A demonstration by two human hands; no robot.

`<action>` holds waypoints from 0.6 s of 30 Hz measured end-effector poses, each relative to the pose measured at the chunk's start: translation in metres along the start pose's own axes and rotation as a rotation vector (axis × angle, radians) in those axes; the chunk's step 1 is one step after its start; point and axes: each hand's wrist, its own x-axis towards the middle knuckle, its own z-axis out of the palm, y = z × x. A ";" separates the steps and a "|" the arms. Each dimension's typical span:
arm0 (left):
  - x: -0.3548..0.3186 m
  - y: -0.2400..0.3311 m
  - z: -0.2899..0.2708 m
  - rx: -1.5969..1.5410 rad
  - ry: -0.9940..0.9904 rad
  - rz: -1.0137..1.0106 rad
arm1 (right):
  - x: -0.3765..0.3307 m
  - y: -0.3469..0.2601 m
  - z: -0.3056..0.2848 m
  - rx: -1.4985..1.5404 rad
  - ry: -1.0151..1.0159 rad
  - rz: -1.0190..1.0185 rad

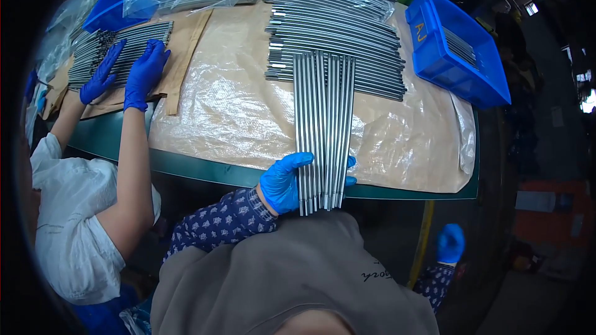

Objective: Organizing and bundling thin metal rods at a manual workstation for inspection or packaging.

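Gripping rod bundle (323,130), left hand (282,183)

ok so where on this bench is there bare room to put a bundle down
The widest free patch is the plastic-covered brown paper between the co-worker's gloved hands and the fanned rods under the left hand. A smaller patch lies right of that fan, below the blue bin. The rear is crowded with stacked rods.

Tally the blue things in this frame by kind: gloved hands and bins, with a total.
Blue-gloved hands: 4, namely the person's left hand and right hand, plus the co-worker's two hands.
Blue bins: 2, the right bin and the far-left bin.
Total: 6
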 end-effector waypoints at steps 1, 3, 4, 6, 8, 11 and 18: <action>0.000 0.000 0.002 0.002 0.005 -0.014 | -0.023 0.011 -0.013 -0.338 0.134 0.270; 0.003 0.000 0.001 -0.020 -0.004 -0.027 | -0.052 0.023 -0.040 -1.019 0.386 0.831; 0.004 0.003 0.000 -0.058 -0.007 -0.045 | -0.058 0.028 -0.038 -1.351 0.504 1.118; 0.000 0.000 0.002 -0.079 -0.001 -0.035 | -0.064 0.028 -0.037 -1.464 0.576 1.209; 0.004 -0.001 -0.001 -0.090 0.008 0.008 | -0.020 0.020 0.005 -1.197 0.421 0.785; 0.003 -0.002 0.000 -0.088 0.007 0.041 | 0.077 0.018 0.086 -0.943 0.117 0.208; 0.002 0.000 0.002 -0.066 -0.094 -0.004 | 0.254 0.081 0.163 -1.208 -0.095 0.271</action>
